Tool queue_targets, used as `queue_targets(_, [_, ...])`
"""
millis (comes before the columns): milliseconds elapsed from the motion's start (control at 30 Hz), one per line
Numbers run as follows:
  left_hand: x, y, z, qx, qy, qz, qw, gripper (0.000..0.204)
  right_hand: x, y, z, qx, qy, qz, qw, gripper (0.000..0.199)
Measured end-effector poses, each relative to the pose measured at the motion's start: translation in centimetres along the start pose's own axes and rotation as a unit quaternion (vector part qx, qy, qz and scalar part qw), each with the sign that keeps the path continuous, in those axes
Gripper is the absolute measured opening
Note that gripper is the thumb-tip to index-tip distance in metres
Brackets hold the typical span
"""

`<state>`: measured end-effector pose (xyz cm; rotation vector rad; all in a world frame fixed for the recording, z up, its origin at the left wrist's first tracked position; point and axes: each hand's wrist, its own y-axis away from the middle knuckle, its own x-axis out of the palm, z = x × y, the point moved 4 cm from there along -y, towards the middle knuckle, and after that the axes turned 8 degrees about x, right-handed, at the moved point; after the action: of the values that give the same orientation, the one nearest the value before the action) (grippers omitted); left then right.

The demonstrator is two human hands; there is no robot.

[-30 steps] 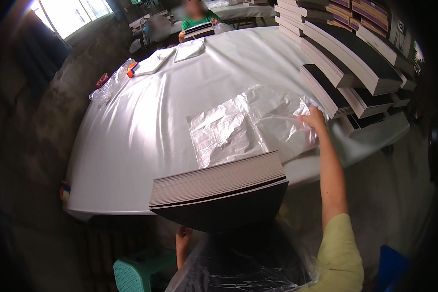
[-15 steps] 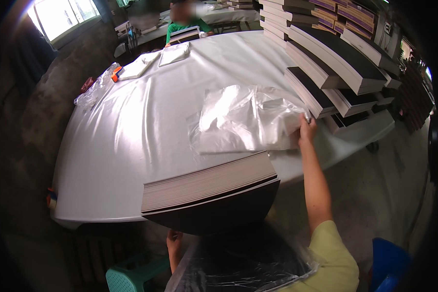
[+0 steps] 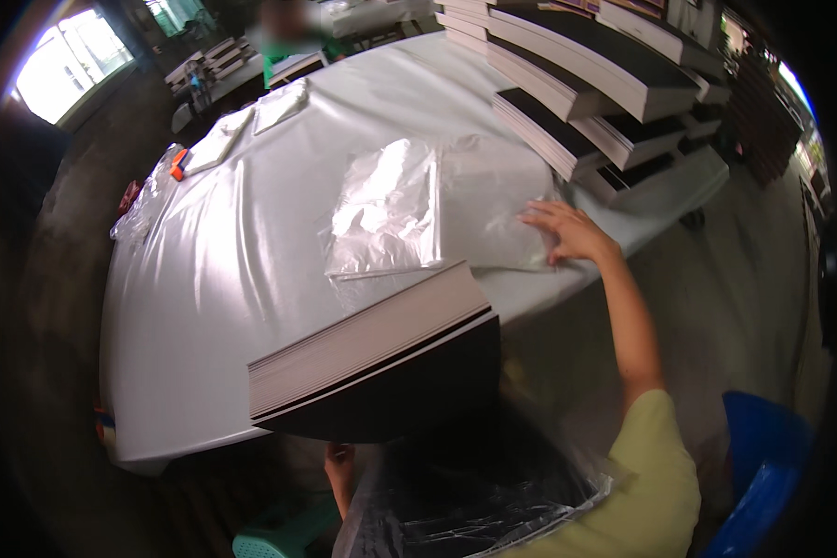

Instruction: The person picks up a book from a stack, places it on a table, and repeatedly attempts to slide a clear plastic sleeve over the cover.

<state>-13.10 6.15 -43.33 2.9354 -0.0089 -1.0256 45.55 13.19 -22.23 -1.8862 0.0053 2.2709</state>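
Observation:
My right hand [image 3: 567,231] is open, its fingers spread over the right edge of a pile of clear plastic bags [image 3: 391,209] lying on the table. Nearer me, a thick stack of black-faced sheets with pale edges [image 3: 372,349] leans tilted at the table's front edge. Below it, a clear plastic bag [image 3: 493,516] covers a dark surface in front of my body. Under the stack's lower left edge is my left hand [image 3: 339,454], its fingers curled. The stack partly hides it, and I cannot make out what it holds.
White sheeting covers the table [image 3: 186,353]. Stacks of similar black-faced sheets [image 3: 595,65] stand at the far right. Folded plastic [image 3: 219,141] and an orange tool [image 3: 179,165] lie at the left edge. A person in green [image 3: 284,51] sits beyond. Green stool [image 3: 284,535], blue chair [image 3: 763,446] nearby.
My right hand has let go of the plastic bag's right edge and spread open over it. The bags lie flatter. The whole view has shifted and turned slightly.

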Motion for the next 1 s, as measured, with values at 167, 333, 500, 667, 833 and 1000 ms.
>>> queue_targets(167, [0.1,0.4,-0.4,-0.011,-0.017,0.017,1.0,0.03,0.6,-1.0,-2.7,-0.018,-0.127,0.071,0.989,0.053])
queue_targets(333, [0.0,0.0,-1.4,-0.029,-0.029,0.018,0.999,0.03,-2.8,-3.2,2.5,-0.036,-0.007,0.133,0.99,0.068])
queue_targets(500, [0.1,0.1,-2.7,-0.047,-0.038,0.035,0.998,0.03,0.9,-7.8,10.3,-0.214,0.043,0.076,0.973,0.053])
queue_targets(667, [-2.1,2.0,-3.8,-0.023,-0.023,0.001,0.999,0.029,2.8,-10.5,10.2,-0.228,0.011,0.085,0.97,0.028])
queue_targets(833, [-4.7,3.8,-1.8,-0.018,-0.019,-0.056,0.998,0.027,2.2,-10.0,9.7,-0.22,0.038,0.083,0.971,0.021])
queue_targets(1000, [-7.5,3.0,-3.8,0.047,0.003,-0.106,0.993,0.022,-0.4,-11.4,6.5,-0.173,-0.152,-0.069,0.971,0.01])
